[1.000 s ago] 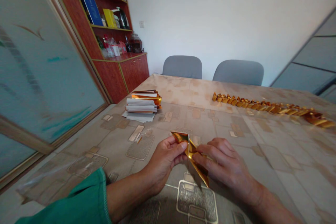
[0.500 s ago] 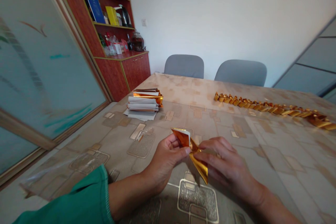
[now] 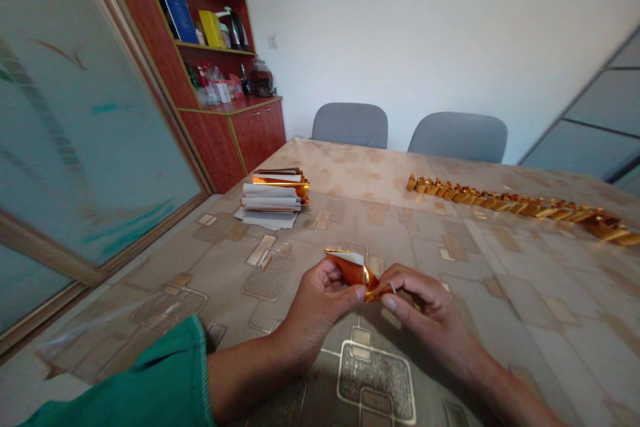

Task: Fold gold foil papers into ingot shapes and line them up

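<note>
Here, we hold a piece of shiny gold paper (image 3: 354,269) above a counter (image 3: 320,227) with a patterned beige cover, near the edge closest to us. Of our two hands, the left hand (image 3: 313,310) pinches the paper on its left side, thumb in front and fingers curled behind, and the right hand (image 3: 425,310) grips its right end between thumb and fingers. The paper is folded, with a pale inner face showing at the top and a narrow, creased part between our hands. A green sleeve (image 3: 150,380) covers our left forearm almost to the wrist; our right forearm is bare as far as we can see. Beyond our left hand, toward the left side of the counter, lies a stack of folded papers (image 3: 273,203), white and gold. At the right, a long row of folded gold pieces (image 3: 500,203) runs slantwise across the counter, the pieces set close against one another. Two gray chairs (image 3: 350,125) stand at the far side, before a white wall (image 3: 420,27). To the left rises a reddish-brown cabinet (image 3: 210,147) with filled shelves.
</note>
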{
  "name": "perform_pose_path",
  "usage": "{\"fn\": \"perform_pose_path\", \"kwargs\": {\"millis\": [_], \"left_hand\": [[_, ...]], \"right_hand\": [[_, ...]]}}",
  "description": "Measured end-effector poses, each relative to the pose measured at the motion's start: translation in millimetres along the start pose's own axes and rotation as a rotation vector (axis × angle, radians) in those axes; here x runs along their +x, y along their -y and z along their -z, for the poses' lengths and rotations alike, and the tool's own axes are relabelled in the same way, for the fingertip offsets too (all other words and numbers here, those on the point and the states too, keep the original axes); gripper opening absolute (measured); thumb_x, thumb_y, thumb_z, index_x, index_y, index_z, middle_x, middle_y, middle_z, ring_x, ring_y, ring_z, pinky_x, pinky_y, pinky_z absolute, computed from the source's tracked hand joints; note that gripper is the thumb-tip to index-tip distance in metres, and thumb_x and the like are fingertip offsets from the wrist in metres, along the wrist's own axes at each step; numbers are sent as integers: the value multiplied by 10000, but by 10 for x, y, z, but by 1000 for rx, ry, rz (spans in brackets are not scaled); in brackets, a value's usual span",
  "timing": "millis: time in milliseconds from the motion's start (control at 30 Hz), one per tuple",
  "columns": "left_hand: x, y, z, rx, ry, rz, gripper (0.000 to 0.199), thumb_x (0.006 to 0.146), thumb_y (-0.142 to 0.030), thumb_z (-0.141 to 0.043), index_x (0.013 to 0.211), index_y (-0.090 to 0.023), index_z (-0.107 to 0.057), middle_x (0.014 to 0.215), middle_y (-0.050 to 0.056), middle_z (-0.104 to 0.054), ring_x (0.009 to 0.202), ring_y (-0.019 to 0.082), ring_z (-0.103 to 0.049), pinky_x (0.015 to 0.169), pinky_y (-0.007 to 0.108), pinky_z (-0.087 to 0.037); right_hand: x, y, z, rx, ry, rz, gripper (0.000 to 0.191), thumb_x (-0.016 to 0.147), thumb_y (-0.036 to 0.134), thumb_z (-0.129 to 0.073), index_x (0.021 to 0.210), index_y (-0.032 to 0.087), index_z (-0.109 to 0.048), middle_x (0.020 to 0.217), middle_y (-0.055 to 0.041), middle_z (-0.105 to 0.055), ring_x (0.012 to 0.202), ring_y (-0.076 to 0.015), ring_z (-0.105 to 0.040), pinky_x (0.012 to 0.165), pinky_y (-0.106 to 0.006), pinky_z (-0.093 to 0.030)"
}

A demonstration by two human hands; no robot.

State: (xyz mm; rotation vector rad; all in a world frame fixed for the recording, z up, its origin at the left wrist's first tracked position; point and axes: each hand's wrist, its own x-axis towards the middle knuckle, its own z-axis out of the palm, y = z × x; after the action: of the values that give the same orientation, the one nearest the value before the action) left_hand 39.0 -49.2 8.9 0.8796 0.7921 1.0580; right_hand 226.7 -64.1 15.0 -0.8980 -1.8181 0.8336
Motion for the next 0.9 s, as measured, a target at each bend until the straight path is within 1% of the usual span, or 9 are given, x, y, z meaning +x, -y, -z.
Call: {"fn": "perform_pose_path", "kwargs": {"millis": [33,100,167,233,300,467,600,700,900], "left_hand": [[2,3,3,-14,4,1,299,644,-236,-885,846,-151,-682,815,36,-727,767,155,-647,765,271,-495],[12,0,12,-48,-2,10,327,633,-224,-893,868,-151,-679,824,34,-726,777,155,-651,773,272,-499],[25,-15,22,-81,-22,31,381,614,-213,-905,915,-152,-679,855,33,-728,803,160,-656,789,279,-505],[30,-35,26,-93,-28,47,414,599,-206,-912,939,-151,-682,883,35,-730,830,168,-660,807,288,-508],[24,-51,22,-73,-6,46,390,602,-207,-910,918,-145,-690,866,34,-727,822,166,-657,803,282,-505],[-5,-59,2,4,42,18,318,637,-228,-900,879,-145,-711,821,33,-723,775,154,-648,773,266,-495],[-10,-42,2,40,46,-18,328,634,-274,-907,867,-145,-717,819,38,-723,794,172,-652,774,275,-495],[-19,-14,5,45,55,-13,327,636,-287,-907,858,-141,-715,831,49,-729,804,187,-660,776,289,-499],[-29,25,4,11,19,16,313,649,-254,-894,885,-147,-718,880,58,-748,832,186,-671,817,296,-506]], "right_hand": [[-4,3,1,-18,1,14,131,953,266,-594,875,222,-690,785,-12,-671,707,-160,-632,638,-295,-485],[-10,5,24,-79,47,89,93,933,249,-619,983,231,-695,862,-28,-689,780,-178,-645,682,-315,-501],[-13,0,67,-156,100,166,210,935,200,-619,1131,243,-680,973,-52,-697,883,-193,-649,743,-334,-518],[-13,-10,111,-216,111,209,258,962,162,-593,1189,254,-672,1006,-60,-688,913,-188,-644,758,-330,-529],[-11,-22,145,-233,125,227,225,986,172,-578,1161,261,-689,980,-54,-680,888,-179,-645,730,-314,-537],[0,-22,160,-163,184,206,130,1000,308,-599,1046,254,-708,903,-36,-679,844,-178,-644,698,-316,-527],[20,9,106,-106,157,178,147,977,367,-633,964,235,-696,879,-37,-681,818,-178,-640,689,-320,-513],[17,9,37,4,98,88,216,980,390,-608,860,221,-670,808,-25,-659,742,-167,-618,648,-305,-489],[-66,-58,-147,188,-84,-247,297,928,460,-632,771,211,-602,704,10,-574,661,-153,-531,602,-273,-426]]}}
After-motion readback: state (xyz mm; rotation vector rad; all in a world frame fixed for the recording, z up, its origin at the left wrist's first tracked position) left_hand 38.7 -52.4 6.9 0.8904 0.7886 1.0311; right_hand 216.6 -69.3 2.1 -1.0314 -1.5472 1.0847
